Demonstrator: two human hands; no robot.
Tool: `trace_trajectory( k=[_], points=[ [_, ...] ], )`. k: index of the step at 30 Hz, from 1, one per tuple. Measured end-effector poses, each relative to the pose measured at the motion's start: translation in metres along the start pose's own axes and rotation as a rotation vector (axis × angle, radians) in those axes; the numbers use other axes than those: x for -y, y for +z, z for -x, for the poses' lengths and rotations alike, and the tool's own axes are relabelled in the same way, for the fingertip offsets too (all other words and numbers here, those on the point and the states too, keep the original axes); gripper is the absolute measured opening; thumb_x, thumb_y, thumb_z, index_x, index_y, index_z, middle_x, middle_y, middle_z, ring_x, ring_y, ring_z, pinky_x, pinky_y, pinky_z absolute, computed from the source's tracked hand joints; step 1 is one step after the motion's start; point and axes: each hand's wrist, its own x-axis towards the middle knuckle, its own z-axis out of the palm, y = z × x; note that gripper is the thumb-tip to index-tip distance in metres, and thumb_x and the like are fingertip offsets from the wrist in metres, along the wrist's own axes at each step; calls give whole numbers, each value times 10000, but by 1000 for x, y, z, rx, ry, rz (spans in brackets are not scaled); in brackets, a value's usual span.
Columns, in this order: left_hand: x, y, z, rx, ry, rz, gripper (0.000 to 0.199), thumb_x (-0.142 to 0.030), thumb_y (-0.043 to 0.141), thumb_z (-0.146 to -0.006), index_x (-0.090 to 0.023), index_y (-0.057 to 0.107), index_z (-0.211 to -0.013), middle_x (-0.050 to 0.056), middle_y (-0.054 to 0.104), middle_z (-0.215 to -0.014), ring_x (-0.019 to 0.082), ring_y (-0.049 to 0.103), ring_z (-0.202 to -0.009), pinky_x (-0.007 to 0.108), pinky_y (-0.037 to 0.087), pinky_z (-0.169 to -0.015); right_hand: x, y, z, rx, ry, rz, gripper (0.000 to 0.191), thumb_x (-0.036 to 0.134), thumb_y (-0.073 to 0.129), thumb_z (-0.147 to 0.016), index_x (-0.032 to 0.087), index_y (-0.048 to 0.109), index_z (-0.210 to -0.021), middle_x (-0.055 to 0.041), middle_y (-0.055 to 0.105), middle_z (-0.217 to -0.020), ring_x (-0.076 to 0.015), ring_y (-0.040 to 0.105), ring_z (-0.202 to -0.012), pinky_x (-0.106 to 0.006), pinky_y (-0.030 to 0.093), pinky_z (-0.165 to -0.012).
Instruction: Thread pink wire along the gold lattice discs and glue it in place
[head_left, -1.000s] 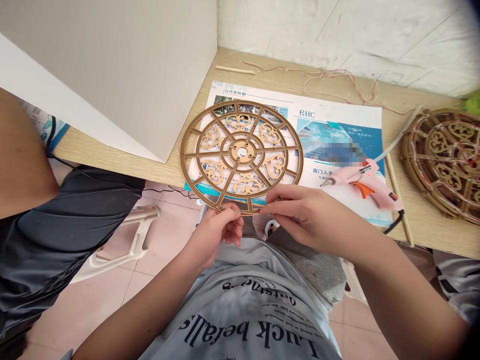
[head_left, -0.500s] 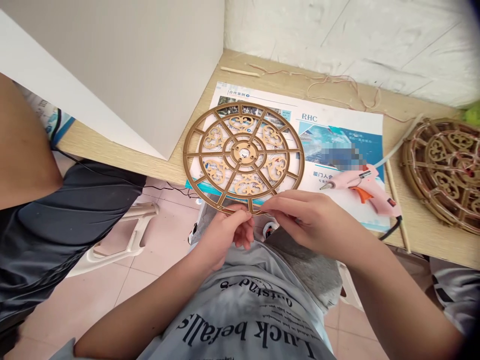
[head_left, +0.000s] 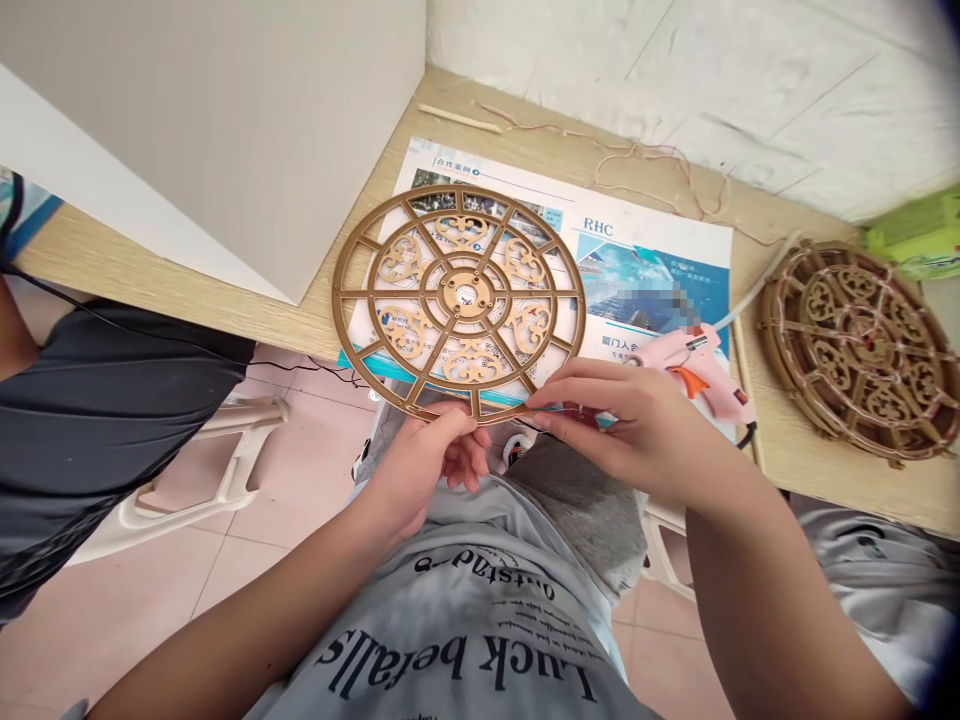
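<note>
A round bronze openwork frame (head_left: 465, 368) with scroll ornaments lies over a printed sheet (head_left: 652, 225), its near edge jutting past the table edge. My left hand (head_left: 439, 455) pinches the near rim, thumb on top and the other fingers curled below. Just right of it, my right hand (head_left: 611, 410) is closed at the lower right rim, fingertips pressed together around something thin, perhaps a fine wire, too small to make out fully. A pink glue gun (head_left: 709, 375) with an orange trigger lies on the sheet beyond my right hand.
Several similar bronze frames (head_left: 862, 350) are stacked at the right, near a green package (head_left: 919, 235). A white panel (head_left: 300, 130) rises at the left. Thin wires (head_left: 660, 155) lie by the wall. Another person's dark-clothed leg (head_left: 112, 430) is at the left.
The view has shifted, so the frame and table appear further left. My right hand has moved slightly away from my left hand along the rim, and a thin strand now shows between its fingers.
</note>
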Motion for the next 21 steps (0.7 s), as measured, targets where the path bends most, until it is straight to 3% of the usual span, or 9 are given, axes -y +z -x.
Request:
trace_trajectory(
  k=[3, 8, 14, 21],
  points=[
    [-1, 1, 0, -12, -2, -11, 303, -461, 677, -720, -158, 655, -722, 42, 640, -583, 118, 535, -457, 231, 335, -475, 3, -2, 0, 2, 103, 15, 113, 235, 682, -1043, 210, 792, -1047, -44, 766, -975, -166, 704, -867, -306, 541, -766],
    [-1, 0, -1, -9, -8, -10, 286, -447, 668, -732, -161, 653, -716, 41, 641, -593, 120, 540, -473, 236, 359, -488, 12, 0, -8, -11, 381, -17, 146, 308, 704, -994, 203, 748, -904, -4, 736, -762, -134, 650, -629, -258, 469, -558],
    [-1, 0, -1, -3, -8, -13, 279, -439, 664, -723, -160, 656, -714, 44, 638, -583, 119, 535, -461, 236, 343, -480, 13, 1, -20, -72, 414, 15, 143, 264, 727, -904, 196, 737, -778, -8, 701, -661, -139, 606, -550, -247, 429, -483],
    [2, -1, -1, -12, 6, 0, 292, -459, 680, -735, -167, 662, -719, 31, 632, -582, 123, 544, -480, 237, 347, -479, 15, -5, -31, 0, 484, 33, 109, 121, 699, -791, 209, 747, -748, 13, 704, -645, -138, 610, -530, -252, 439, -474]
  ],
)
